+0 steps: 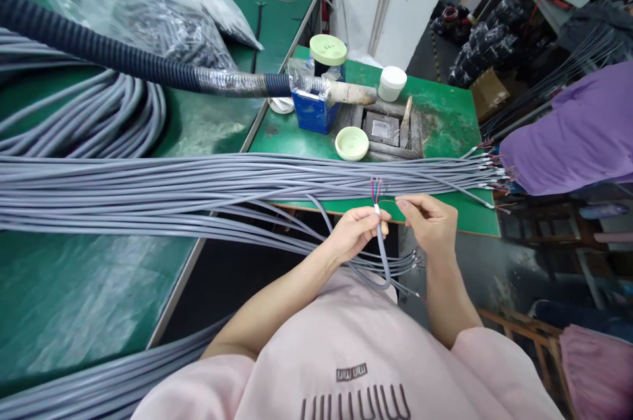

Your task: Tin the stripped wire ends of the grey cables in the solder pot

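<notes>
I've got the pink shirt (356,341) nearest, then, on the near side of the cable bundle (237,179), both hands working one gray cable (381,245). Left hand (359,230) has it pinched close to its end; right hand (431,219) pinches a thin wire (389,200) pulled out sideways. Neither grip is loose.

Status on this end: jacket off, colored conductors (376,189) fanned upward against the bundle in my view, white sleeve (377,208) just below them. Thin wire sits apart from the rest; I see no connector on it. At the bundle's right end, many cable ends show bare conductors too. I can't count how many are finished.

Beyond the bundle: green bowl (351,144), what I'd call a solder pot (382,129), then a blue box (311,111) and hose nozzle (352,93), then a white tub (392,84).

Can't see: left fingertips behind the cable; exact wire tip inside the right pinch. Bundle runs off frame left; its right tips blur together near another person's purple garment (568,133).
</notes>
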